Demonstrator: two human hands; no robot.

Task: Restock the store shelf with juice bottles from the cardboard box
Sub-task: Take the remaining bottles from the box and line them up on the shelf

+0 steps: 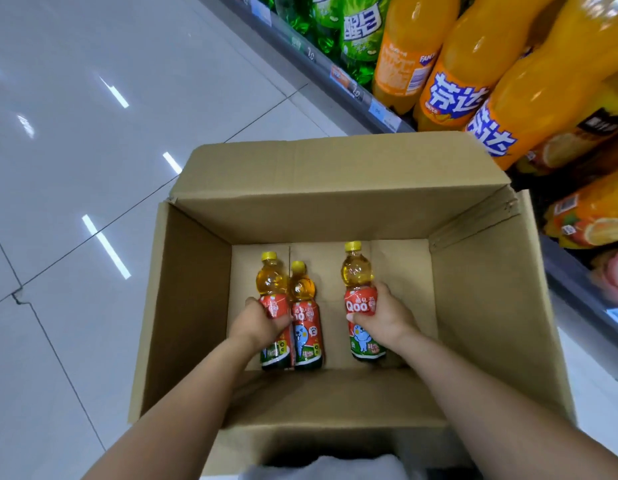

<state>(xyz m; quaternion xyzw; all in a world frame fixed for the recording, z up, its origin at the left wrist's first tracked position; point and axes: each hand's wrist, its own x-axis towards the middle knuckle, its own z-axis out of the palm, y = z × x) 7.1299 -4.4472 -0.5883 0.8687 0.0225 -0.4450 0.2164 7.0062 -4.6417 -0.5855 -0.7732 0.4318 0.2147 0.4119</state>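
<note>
- I saw the open cardboard box on the pale tiled floor, flaps folded outward, just beside the store shelf at the right.
- Three juice bottles lay on the box bottom, yellow caps pointing away from me, red labels facing up.
- Left hand was clamped around the label of the left bottle, fingers curled over it.
- The middle bottle lay touching the left bottle, side by side; no hand held it.
- Right hand was clamped around the midsection of the right bottle, thumb on the near side of the label; this bottle lay apart from the other two.
- I noted both forearms reaching down into the box, the hands apart.
- The shelf carried large orange soda bottles and green soda bottles, with price tags along its front edge.
- Lower shelf tiers at the right held orange-labelled packs; detail too blurred to read.
</note>
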